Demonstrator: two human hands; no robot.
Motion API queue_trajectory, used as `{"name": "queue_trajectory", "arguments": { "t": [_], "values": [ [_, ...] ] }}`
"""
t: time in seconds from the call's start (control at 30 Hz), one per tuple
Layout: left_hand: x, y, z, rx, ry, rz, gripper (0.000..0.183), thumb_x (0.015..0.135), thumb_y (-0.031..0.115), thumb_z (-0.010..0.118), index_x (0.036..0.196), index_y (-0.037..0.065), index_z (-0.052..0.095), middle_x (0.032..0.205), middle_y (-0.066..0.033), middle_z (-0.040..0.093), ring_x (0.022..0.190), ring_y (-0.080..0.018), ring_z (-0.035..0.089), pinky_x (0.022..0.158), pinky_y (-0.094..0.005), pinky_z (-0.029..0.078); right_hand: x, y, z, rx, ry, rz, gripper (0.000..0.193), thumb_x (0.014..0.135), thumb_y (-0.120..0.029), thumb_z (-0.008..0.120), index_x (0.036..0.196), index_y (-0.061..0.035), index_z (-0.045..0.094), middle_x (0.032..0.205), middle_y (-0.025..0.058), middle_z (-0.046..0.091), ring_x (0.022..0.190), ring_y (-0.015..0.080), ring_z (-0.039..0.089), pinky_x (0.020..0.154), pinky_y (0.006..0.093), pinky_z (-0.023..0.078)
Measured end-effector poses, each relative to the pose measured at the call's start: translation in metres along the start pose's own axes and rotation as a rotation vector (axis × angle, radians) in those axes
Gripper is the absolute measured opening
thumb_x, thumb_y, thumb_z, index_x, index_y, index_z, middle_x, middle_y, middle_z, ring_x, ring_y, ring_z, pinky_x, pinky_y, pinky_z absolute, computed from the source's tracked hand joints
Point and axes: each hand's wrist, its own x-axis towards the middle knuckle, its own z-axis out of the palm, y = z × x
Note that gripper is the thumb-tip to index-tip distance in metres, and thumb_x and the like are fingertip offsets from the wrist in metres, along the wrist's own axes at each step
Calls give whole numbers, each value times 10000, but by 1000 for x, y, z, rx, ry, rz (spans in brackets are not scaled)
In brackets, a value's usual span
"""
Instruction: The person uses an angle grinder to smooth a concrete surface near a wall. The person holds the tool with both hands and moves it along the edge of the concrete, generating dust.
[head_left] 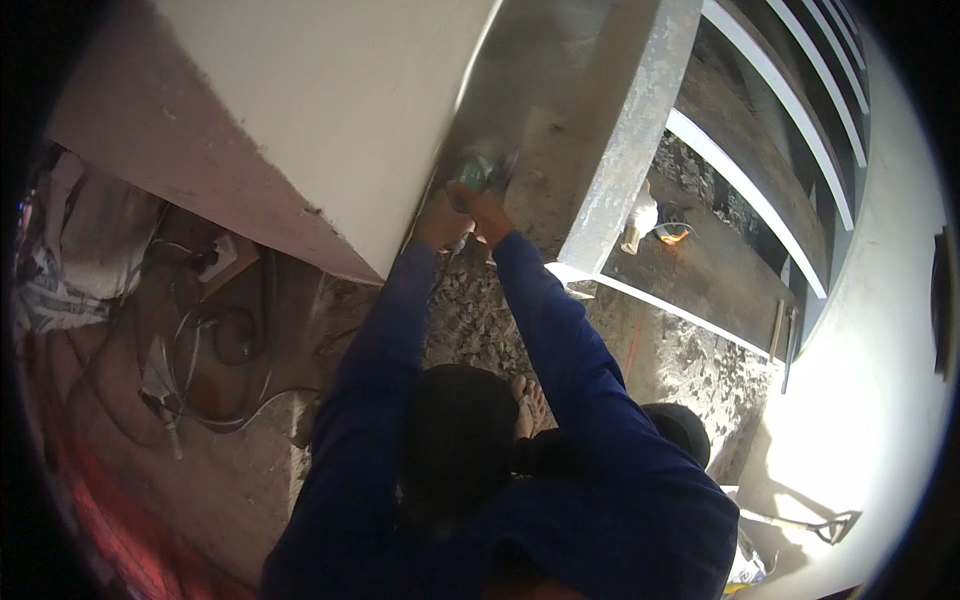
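Left hand (438, 222) and right hand (487, 212) are both gripping a blurry green tool (477, 174). Pale wall (345, 110) sits just left.

No legible lettering, no readable labels, no readable numbers or signs

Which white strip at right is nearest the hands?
The lowest strip, nearly straight, its left end by the foot of the grey beam; the others curve and sit higher in view.
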Motion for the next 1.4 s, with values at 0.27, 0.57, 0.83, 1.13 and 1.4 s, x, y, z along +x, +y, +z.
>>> {"name": "queue_trajectory", "arguments": {
  "t": [0.27,0.57,0.83,1.13,1.4],
  "values": [
    [-22,26,-11,-135,2,24,680,706,250,751,1275,-71,564,1144,-290,678,1046,-354,702,843,-429,563,34,22,-1,62,-25,-11,547,874,-380,784,1170,61,655,1074,121,697,823,200,658,671,351,522],
    [-3,62,-25,-146,-71,-113,557,674,178,766,1146,-85,631,887,-220,716,753,-308,724,574,-432,593,48,-7,-11,-89,-46,-196,419,874,-338,792,1085,13,701,908,90,697,770,185,666,588,354,524],
    [37,74,-21,-102,-38,-56,505,699,213,776,1111,-51,652,889,-201,708,718,-265,721,507,-395,584,62,-44,-24,210,-74,29,375,846,-362,817,991,-30,719,834,64,692,720,161,673,533,337,501],
    [87,62,-10,-102,11,0,612,703,275,783,1179,-68,608,970,-226,707,790,-293,730,557,-402,606,104,-45,-28,254,-30,-62,483,809,-354,849,1038,40,686,898,124,712,711,212,688,557,351,527],
    [114,56,-7,-56,-17,-101,844,664,346,806,1312,-93,490,1134,-278,674,876,-328,734,659,-407,602,116,-64,-31,-39,188,80,863,779,-458,840,1297,151,517,1086,204,680,828,261,703,607,386,540]
  ]
}}
